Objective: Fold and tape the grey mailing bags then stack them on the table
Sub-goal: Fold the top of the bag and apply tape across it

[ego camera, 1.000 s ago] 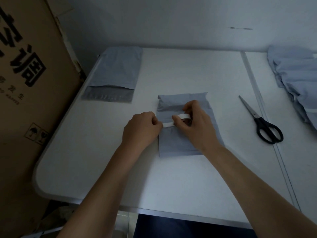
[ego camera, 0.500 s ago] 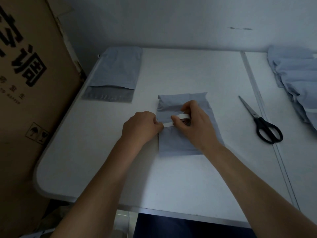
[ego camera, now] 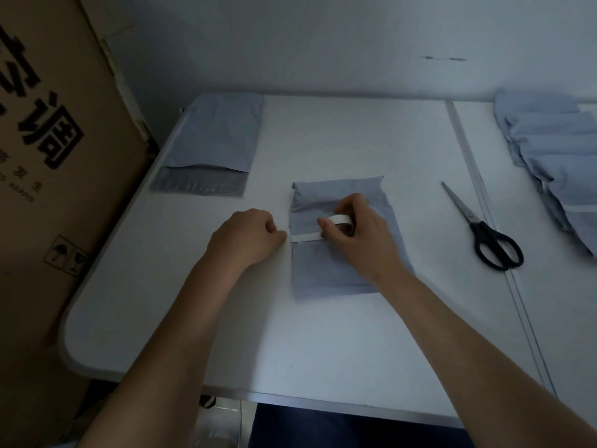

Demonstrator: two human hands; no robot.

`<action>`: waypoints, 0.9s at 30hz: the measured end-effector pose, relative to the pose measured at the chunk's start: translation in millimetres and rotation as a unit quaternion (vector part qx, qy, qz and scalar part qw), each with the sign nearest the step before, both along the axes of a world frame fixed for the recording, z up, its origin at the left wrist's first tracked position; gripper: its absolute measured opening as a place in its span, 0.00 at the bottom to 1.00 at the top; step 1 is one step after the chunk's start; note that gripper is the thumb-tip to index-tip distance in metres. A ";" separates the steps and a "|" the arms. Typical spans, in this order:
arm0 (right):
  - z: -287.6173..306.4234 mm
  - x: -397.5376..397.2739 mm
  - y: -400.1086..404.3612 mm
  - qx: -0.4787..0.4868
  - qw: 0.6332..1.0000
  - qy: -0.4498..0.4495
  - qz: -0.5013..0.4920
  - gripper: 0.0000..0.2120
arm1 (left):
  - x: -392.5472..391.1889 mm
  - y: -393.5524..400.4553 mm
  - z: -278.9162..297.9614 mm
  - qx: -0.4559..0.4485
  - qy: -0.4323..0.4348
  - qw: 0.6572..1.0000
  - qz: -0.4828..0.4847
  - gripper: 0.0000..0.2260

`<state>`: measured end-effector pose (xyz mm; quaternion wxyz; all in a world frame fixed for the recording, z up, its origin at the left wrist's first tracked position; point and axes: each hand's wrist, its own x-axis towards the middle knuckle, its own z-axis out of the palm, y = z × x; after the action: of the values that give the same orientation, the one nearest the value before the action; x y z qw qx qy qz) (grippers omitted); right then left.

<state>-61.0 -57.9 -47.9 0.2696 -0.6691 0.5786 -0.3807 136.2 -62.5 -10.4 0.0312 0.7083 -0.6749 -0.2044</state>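
A folded grey mailing bag (ego camera: pixel 326 270) lies in the middle of the white table (ego camera: pixel 323 344). My right hand (ego camera: pixel 361 234) rests on it and grips a small roll of white tape (ego camera: pixel 339 219). A strip of tape (ego camera: pixel 305 237) runs from the roll leftward across the bag's fold. My left hand (ego camera: pixel 245 237) sits just left of the bag with fingers curled, pinching the strip's free end at the bag's left edge. An unfolded grey bag (ego camera: pixel 216 137) with its flap open lies at the far left.
Black-handled scissors (ego camera: pixel 484 234) lie right of the folded bag, beside the table's seam. A heap of grey bags (ego camera: pixel 555 163) fills the far right. A tall cardboard box (ego camera: pixel 48 189) stands against the table's left edge. A wall runs behind.
My left hand has drawn the tape's end leftward off the bag's edge, so more strip shows between the hands. The right hand and roll have stayed in place.
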 end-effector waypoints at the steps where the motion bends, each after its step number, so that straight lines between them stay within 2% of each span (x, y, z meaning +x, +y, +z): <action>1: 0.2 -0.1 -0.2 0.001 1.000 -0.002 -0.001 0.15 | 2.2 1.6 -0.2 -0.018 -0.004 1.000 0.005 0.09; 4: 1.0 -0.3 -0.2 0.002 1.000 -0.004 -0.003 0.14 | 3.9 8.1 -1.1 -0.103 0.045 0.994 -0.003 0.06; 7: 2.0 0.4 0.0 -0.001 1.000 -0.001 0.001 0.14 | -5.5 13.8 -2.4 -0.191 0.122 0.969 -0.095 0.06; 9: 2.4 0.3 -0.2 -0.005 1.000 0.000 0.007 0.14 | -11.9 15.5 -7.8 -0.194 0.151 0.956 -0.162 0.08; 11: 2.8 -0.4 -0.6 -0.002 1.000 -0.006 0.010 0.14 | -15.1 16.6 -15.5 -0.183 0.138 0.952 -0.205 0.11; 14: 2.8 -0.6 -1.9 0.008 1.000 -0.009 0.023 0.14 | -15.3 18.5 -23.4 -0.189 0.118 0.950 -0.218 0.14; 17: 8.5 -2.2 -8.1 0.036 0.997 0.034 0.054 0.16 | -14.1 21.1 -26.1 -0.194 0.114 0.949 -0.222 0.19; 19: 19.5 -4.7 -14.8 0.069 0.991 0.076 0.089 0.17 | -11.9 21.2 -28.4 -0.199 0.115 0.947 -0.223 0.19; 22: 39.5 -8.1 -25.5 0.131 0.974 0.118 0.142 0.12 | -9.5 19.4 -30.0 -0.204 0.110 0.948 -0.218 0.14; 24: 50.8 -6.0 -32.0 0.143 0.961 0.160 0.174 0.10 | -9.7 18.4 -28.7 -0.205 0.104 0.948 -0.219 0.13; 27: 65.4 -0.4 -40.3 0.141 0.951 0.177 0.212 0.05 | -11.0 18.1 -26.0 -0.204 0.100 0.947 -0.225 0.12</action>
<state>-61.4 -98.3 17.6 0.3285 -0.7882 0.5097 -0.1049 125.2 -44.4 -36.4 0.1961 0.4926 -0.8373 -0.1336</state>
